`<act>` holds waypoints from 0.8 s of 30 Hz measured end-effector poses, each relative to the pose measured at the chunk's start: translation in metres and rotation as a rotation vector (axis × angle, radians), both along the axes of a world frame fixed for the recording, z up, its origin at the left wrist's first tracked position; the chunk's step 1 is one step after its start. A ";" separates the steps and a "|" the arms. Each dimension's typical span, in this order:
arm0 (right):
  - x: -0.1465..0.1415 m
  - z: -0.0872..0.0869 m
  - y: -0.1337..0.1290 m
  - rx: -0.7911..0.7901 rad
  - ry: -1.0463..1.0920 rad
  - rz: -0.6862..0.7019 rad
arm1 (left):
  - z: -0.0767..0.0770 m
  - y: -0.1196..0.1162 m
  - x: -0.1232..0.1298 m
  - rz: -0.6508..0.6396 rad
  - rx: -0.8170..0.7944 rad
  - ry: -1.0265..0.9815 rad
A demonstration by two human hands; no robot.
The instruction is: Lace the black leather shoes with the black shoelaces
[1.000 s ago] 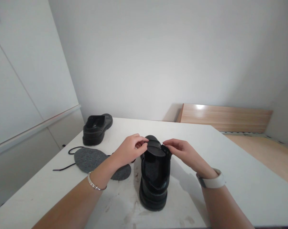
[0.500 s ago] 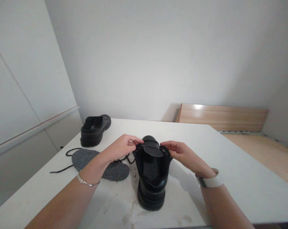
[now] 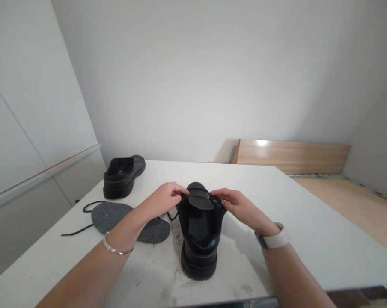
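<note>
A black shoe stands on the white table, heel toward me, its opening spread and its tongue folded back over the top. My left hand pinches the left eyelet flap of this shoe. On the other side, my right hand has its thumb and fingers on the right eyelet flap, where metal eyelets show. Grey felt insoles lie left of the shoe, partly hidden under my left forearm. Black laces trail out beside them.
A second black shoe stands at the back left of the white table. Behind the table is a pale wall, with white cabinet panels on the left. A wooden headboard and bed base are at the right.
The whole view has shifted slightly, so things sit a little further left. Both hands remain at the shoe's flaps, with little movement of their own.
</note>
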State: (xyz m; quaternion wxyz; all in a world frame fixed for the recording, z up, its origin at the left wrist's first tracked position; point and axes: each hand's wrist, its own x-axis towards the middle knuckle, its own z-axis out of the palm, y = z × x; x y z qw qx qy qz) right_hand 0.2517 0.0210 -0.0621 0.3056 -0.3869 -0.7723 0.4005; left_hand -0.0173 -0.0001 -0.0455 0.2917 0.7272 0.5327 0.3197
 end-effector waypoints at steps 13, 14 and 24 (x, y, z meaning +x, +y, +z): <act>-0.043 0.040 -0.019 0.333 -0.535 -0.234 | 0.026 0.022 0.027 0.018 0.048 0.499; -0.045 0.041 -0.018 0.337 -0.555 -0.239 | 0.028 0.023 0.029 0.015 0.043 0.534; -0.054 0.035 -0.018 0.395 -0.647 -0.296 | 0.040 0.024 0.039 -0.022 -0.011 0.690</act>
